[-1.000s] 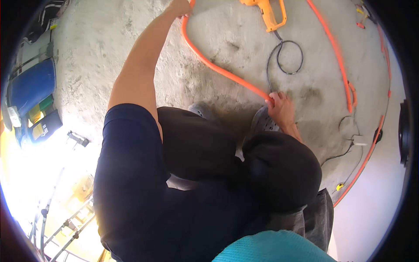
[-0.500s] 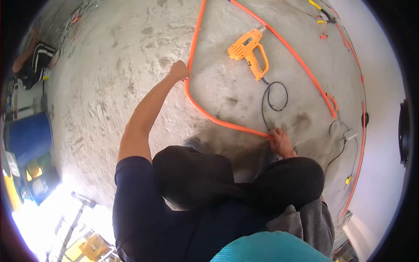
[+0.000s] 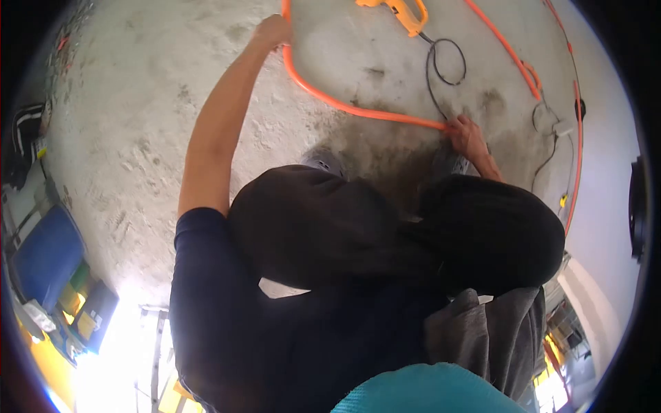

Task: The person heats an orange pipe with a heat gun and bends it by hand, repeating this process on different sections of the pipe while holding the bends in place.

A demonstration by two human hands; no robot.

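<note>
Left hand (image 3: 273, 31) on orange tube (image 3: 385, 116) nearer view's edge, wide floor (image 3: 134, 158) alongside

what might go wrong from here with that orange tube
The orange tube curves between the left hand and the right hand, so pushing them closer might kink it. The dark cord runs down close to the right hand at the tube's end; a shift there could snag it and tug the yellow power tool.
</note>
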